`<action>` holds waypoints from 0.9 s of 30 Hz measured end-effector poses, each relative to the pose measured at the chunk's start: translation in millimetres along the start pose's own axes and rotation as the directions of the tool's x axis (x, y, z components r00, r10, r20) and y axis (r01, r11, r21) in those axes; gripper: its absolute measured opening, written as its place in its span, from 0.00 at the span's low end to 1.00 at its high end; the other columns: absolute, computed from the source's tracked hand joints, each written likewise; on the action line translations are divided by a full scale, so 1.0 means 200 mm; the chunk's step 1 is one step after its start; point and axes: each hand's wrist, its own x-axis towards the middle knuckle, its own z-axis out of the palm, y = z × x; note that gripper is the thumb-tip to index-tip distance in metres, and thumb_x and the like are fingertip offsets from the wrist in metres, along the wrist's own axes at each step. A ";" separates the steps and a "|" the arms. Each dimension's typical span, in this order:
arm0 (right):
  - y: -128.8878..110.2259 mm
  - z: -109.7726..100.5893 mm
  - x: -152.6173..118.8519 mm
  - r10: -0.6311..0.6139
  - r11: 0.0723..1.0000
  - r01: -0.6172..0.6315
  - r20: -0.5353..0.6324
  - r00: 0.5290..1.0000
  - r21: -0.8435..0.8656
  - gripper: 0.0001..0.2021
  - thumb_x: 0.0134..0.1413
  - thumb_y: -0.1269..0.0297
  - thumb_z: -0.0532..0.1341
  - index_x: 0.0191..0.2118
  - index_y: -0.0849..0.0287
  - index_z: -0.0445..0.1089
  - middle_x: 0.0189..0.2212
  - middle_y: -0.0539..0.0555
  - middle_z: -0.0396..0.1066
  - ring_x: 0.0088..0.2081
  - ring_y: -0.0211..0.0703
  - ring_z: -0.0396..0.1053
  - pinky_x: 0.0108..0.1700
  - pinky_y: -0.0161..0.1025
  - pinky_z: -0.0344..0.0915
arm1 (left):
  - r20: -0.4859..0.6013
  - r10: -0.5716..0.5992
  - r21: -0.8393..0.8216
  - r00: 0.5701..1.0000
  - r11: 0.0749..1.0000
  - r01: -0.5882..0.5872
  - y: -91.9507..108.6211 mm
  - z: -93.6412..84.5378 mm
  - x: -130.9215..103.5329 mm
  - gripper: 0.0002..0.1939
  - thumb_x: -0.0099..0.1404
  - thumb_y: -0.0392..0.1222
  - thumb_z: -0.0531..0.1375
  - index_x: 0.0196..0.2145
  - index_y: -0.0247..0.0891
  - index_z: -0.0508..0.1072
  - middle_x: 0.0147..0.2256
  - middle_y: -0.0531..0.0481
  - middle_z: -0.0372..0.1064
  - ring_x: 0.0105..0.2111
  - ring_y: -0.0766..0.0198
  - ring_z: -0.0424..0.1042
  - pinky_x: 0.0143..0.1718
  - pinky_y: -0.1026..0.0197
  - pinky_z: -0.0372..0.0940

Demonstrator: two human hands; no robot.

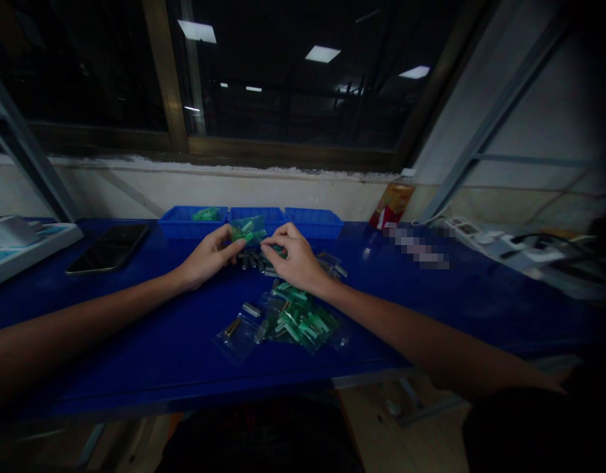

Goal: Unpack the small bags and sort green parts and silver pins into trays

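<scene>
A small clear plastic bag (248,226) with green wall plugs inside is pinched between the thumb and fingers of my left hand (211,256). My right hand (295,257) is closed in a pinch at the bag's right edge; what lies between its fingertips is too small to make out. Short metal sleeves (253,261) lie on the table just under both hands. Nearer to me is a pile of clear bags with green plugs (303,318). Left of that pile are a bag with brass-coloured screws (234,328) and a single metal sleeve (251,309).
Behind my hands, three joined blue bins (312,223) stand along the wall; the left one holds green bags (205,214). A phone (108,248) and a power strip (37,243) are on the left of the blue table (150,341). A drink bottle (394,203) and cables (534,243) are on the right.
</scene>
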 end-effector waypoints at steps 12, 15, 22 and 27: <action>-0.04 0.00 0.00 0.141 0.957 -0.153 0.065 0.988 0.245 0.15 0.54 0.60 0.55 0.19 0.60 0.59 0.22 0.46 0.54 0.25 0.33 0.56 0.29 0.34 0.53 | 0.085 0.359 0.309 0.929 0.877 -0.368 -0.07 -0.02 0.01 0.04 0.59 0.35 0.54 0.31 0.36 0.68 0.33 0.50 0.58 0.34 0.64 0.62 0.35 0.60 0.61; -0.04 -0.01 -0.01 0.002 0.995 -0.003 0.018 1.000 0.099 0.11 0.54 0.64 0.54 0.22 0.60 0.61 0.21 0.46 0.53 0.24 0.33 0.56 0.28 0.34 0.52 | 0.105 0.317 0.348 0.943 0.876 -0.333 -0.04 -0.02 0.01 0.08 0.61 0.39 0.53 0.36 0.36 0.70 0.33 0.49 0.61 0.35 0.62 0.63 0.38 0.58 0.60; -0.01 -0.02 -0.03 -0.223 0.971 0.230 0.097 0.970 -0.062 0.12 0.55 0.67 0.54 0.45 0.60 0.67 0.33 0.53 0.63 0.32 0.38 0.62 0.35 0.37 0.60 | 0.055 0.145 0.196 0.988 0.968 -0.153 -0.01 -0.01 0.00 0.24 0.65 0.57 0.44 0.33 0.35 0.68 0.31 0.49 0.62 0.32 0.62 0.64 0.31 0.60 0.61; -0.02 -0.02 -0.04 -0.214 0.969 0.235 0.208 0.955 -0.081 0.18 0.53 0.67 0.55 0.50 0.61 0.64 0.40 0.56 0.63 0.38 0.41 0.64 0.41 0.39 0.62 | 0.051 0.046 0.082 0.998 0.995 -0.051 -0.03 -0.01 0.00 0.23 0.64 0.60 0.45 0.31 0.36 0.64 0.28 0.50 0.61 0.29 0.63 0.63 0.28 0.62 0.60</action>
